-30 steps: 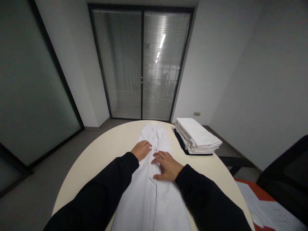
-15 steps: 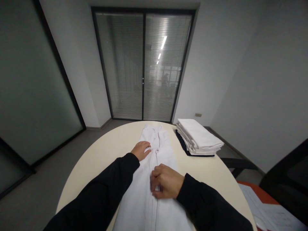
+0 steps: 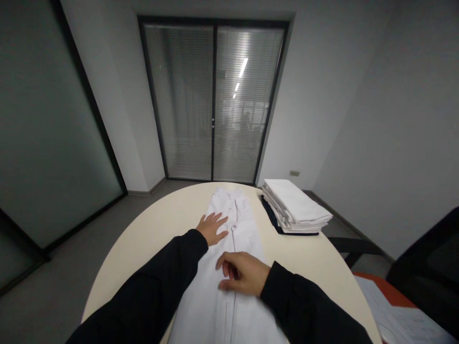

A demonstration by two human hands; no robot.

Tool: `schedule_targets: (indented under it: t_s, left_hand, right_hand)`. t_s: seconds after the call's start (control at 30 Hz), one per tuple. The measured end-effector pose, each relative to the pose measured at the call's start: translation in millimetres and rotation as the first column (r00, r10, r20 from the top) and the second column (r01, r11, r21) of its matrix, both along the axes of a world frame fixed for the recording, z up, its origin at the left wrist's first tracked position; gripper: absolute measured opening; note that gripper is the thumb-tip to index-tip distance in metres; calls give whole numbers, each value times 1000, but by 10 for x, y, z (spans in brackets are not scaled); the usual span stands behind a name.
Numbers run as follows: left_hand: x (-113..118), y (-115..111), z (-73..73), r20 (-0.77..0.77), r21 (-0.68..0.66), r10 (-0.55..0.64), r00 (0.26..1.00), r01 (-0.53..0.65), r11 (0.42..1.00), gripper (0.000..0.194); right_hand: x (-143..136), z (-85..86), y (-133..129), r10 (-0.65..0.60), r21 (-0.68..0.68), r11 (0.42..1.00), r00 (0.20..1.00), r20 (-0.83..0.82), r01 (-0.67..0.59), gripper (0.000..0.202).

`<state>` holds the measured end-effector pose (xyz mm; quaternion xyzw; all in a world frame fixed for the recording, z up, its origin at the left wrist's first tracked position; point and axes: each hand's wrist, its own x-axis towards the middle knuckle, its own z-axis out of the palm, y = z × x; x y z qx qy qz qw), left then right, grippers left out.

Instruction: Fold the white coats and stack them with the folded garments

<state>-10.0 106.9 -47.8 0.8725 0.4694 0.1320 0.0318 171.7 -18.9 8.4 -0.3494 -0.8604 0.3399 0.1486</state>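
Left fingers (image 3: 219, 221): spread wide, thumb apart, palm down on the garment (image 3: 248, 234), with hold of nothing I could see.
Right fingers (image 3: 231, 258): loosely curled, a gap between thumb and index, nearer me than the left ones; nothing showed in them, and I could not tell whether they touched the cloth beneath.
Garment: white, stretched lengthwise below both sets of fingers, its narrower end beyond my left fingertips, its wider end on my side of the right ones.
Buttons (image 3: 230, 209): small, in a line just beyond the left fingertips and slightly right.
Stack (image 3: 297, 205): folded white cloths, beyond and right of my right fingers, apart from the garment.
Dark cloth (image 3: 270, 215): under the stack, its edge showing.
Table (image 3: 154, 239): round, cream, bare to the left of my left fingers.
Chair (image 3: 435, 267): black, well right of my right fingers.
Papers (image 3: 383, 310): on its orange seat (image 3: 399, 297).
Door (image 3: 179, 105): glass, dark-framed, far beyond all my fingers.
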Motion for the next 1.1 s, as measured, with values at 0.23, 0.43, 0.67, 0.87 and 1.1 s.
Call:
schedule_targets:
  t_s: [0.23,0.43,0.67,0.87,1.1]
  left_hand:
    - [10,27,139,107,159,74,991,-90,983,38]
    - [-176,361,3,351,155,201,915,-268,951,33]
    - [-283,766,-83,389,105,158,907,-214,971,41]
    - [-288,1027,61,330,-44,260,908,-260,965,39]
    - [-234,1272,92,304,-114,339,890,-319,941,27]
  right_hand:
    - [45,54,-15,50,-370,928,999,-13,-51,47]
    - [62,60,-37,79,-654,751,996,-40,-86,54]
    - [93,-119,261,-131,-307,949,979,-159,77,20]
    - [132,-266,476,-237,-59,971,957,-166,230,24]
    - [115,-166,481,-225,10,974,974,-38,226,31]
